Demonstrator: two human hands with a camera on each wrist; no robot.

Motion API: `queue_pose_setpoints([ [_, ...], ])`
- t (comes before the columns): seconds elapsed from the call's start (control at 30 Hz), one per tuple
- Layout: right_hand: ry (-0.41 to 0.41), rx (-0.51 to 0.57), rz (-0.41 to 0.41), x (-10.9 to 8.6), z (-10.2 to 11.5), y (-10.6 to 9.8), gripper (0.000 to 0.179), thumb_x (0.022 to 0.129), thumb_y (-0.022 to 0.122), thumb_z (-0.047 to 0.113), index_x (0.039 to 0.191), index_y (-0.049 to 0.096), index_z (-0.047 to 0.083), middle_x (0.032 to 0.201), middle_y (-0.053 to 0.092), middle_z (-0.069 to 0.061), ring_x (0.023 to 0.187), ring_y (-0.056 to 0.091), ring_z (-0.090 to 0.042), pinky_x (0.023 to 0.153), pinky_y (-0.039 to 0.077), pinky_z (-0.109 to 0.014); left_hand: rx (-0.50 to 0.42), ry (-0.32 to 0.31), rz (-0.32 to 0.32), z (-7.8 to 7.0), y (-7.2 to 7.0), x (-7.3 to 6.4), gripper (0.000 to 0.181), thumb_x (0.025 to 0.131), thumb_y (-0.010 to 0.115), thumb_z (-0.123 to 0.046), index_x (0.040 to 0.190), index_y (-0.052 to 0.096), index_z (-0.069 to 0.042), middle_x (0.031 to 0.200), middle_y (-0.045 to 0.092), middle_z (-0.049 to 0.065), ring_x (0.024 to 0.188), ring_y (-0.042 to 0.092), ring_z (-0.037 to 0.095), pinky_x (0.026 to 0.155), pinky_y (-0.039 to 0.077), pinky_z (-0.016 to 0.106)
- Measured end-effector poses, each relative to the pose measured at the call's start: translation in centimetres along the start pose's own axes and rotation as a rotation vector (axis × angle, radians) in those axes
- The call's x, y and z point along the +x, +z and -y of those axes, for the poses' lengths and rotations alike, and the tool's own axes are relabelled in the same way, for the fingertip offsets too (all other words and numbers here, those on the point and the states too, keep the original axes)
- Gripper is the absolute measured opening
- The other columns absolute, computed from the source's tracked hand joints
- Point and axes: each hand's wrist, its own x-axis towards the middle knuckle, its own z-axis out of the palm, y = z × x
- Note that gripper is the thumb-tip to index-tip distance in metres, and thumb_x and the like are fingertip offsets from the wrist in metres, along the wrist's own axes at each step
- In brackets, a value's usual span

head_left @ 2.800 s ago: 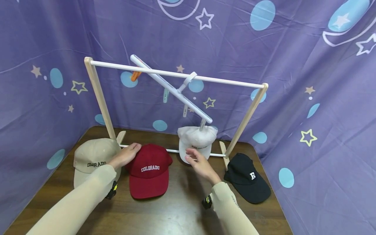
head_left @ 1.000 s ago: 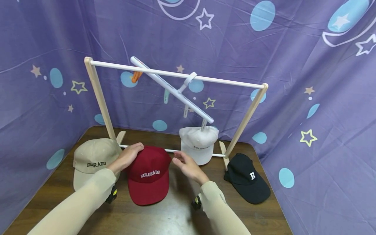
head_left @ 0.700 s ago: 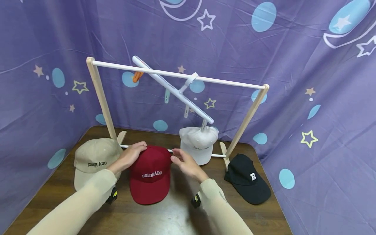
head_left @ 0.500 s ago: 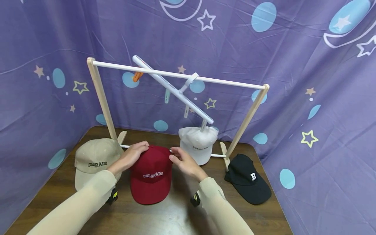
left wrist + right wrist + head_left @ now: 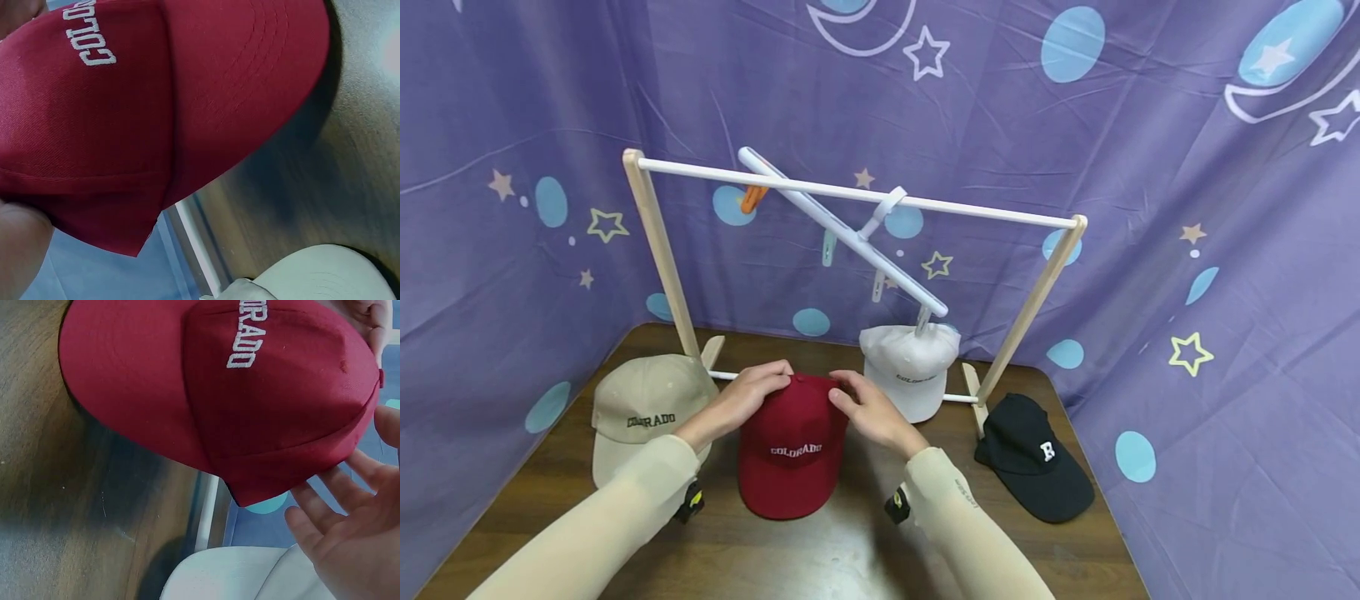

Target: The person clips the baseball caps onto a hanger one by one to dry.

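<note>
A red baseball cap (image 5: pixel 793 450) with white "COLORADO" lettering is between both hands, brim toward me. My left hand (image 5: pixel 747 398) grips the cap's upper left side, its thumb (image 5: pixel 22 240) at the cap's lower edge in the left wrist view. At the upper right side, my right hand (image 5: pixel 874 414) touches the cap with loosely extended fingers (image 5: pixel 350 490); their tips pass behind its edge in the right wrist view. Beyond the right hand, a white cap (image 5: pixel 908 371) hangs by a clip (image 5: pixel 922 320) from a slanted white clip hanger (image 5: pixel 850 237).
The hanger hooks onto the top bar (image 5: pixel 985 211) of a wooden rack. Orange (image 5: pixel 752 198), green and white clips hang along it. A beige cap (image 5: pixel 647 400) lies left on the brown table (image 5: pixel 760 567), a black cap (image 5: pixel 1033 458) right. A purple curtain (image 5: pixel 1000 108) stands behind.
My right hand has come left from in front of the white cap to the red cap's side. My left hand and the red cap have shifted slightly right.
</note>
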Motion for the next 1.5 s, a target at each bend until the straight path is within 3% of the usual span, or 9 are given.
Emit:
queue_pose_setpoints([
  [0.23, -0.021, -0.053, -0.013, 0.1, -0.2, -0.2, 0.038, 0.111, 0.051, 0.036, 0.136, 0.067, 0.012, 0.134, 0.068, -0.006, 0.127, 0.062, -0.02, 0.11, 0.046, -0.041, -0.013, 0.049, 0.049, -0.6, 0.0, 0.0, 0.019, 0.108, 0.053, -0.017, 0.096, 0.068, -0.013, 0.09, 0.064, 0.005, 0.083, 0.058, 0.016, 0.074, 0.049, 0.031],
  [0.4, -0.031, -0.037, -0.018, 0.0, 0.0, -0.6, 0.03, 0.11, 0.053, 0.038, 0.12, 0.071, 0.016, 0.115, 0.071, 0.001, 0.107, 0.064, -0.015, 0.096, 0.05, -0.036, -0.007, 0.07, 0.064, -0.9, 0.1, 0.0, 0.019, 0.108, 0.054, -0.016, 0.096, 0.068, -0.013, 0.089, 0.064, 0.005, 0.082, 0.058, 0.017, 0.073, 0.049, 0.031],
  [0.7, -0.056, -0.023, -0.032, -0.1, -0.1, -0.7, 0.024, 0.109, 0.055, 0.033, 0.094, 0.069, 0.019, 0.082, 0.062, 0.008, 0.081, 0.057, -0.008, 0.074, 0.047, -0.028, 0.079, 0.11, 0.056, -1.5, 0.6, 0.1, 0.017, 0.108, 0.057, -0.018, 0.095, 0.068, -0.02, 0.086, 0.064, 0.0, 0.081, 0.059, 0.019, 0.071, 0.049, 0.032],
  [0.93, -0.065, -0.016, -0.01, -0.2, 0.0, -1.4, 0.024, 0.11, 0.056, 0.029, 0.092, 0.067, 0.019, 0.078, 0.057, 0.007, 0.078, 0.055, -0.008, 0.072, 0.045, -0.027, 0.102, 0.125, 0.065, -1.7, 0.7, 0.1, 0.019, 0.11, 0.057, -0.024, 0.094, 0.067, -0.021, 0.084, 0.062, -0.001, 0.081, 0.058, 0.018, 0.072, 0.048, 0.032],
  [1.13, -0.107, -0.078, -0.023, -0.2, 0.3, -2.5, 0.022, 0.11, 0.058, 0.028, 0.092, 0.067, 0.02, 0.076, 0.056, 0.008, 0.076, 0.054, -0.007, 0.07, 0.044, -0.026, 0.172, 0.176, 0.022, -1.9, 0.8, 0.4, 0.019, 0.11, 0.058, -0.025, 0.093, 0.066, -0.023, 0.082, 0.061, -0.005, 0.08, 0.057, 0.015, 0.072, 0.047, 0.032],
  [1.5, -0.185, -0.165, -0.025, 0.1, 0.7, -3.9, 0.023, 0.11, 0.058, 0.026, 0.09, 0.067, 0.017, 0.076, 0.056, 0.007, 0.074, 0.054, -0.008, 0.069, 0.044, -0.026, 0.211, 0.186, -0.006, -2.3, 1.0, 1.0, 0.018, 0.11, 0.058, -0.023, 0.095, 0.067, -0.02, 0.084, 0.063, -0.004, 0.082, 0.057, 0.015, 0.073, 0.047, 0.032],
])
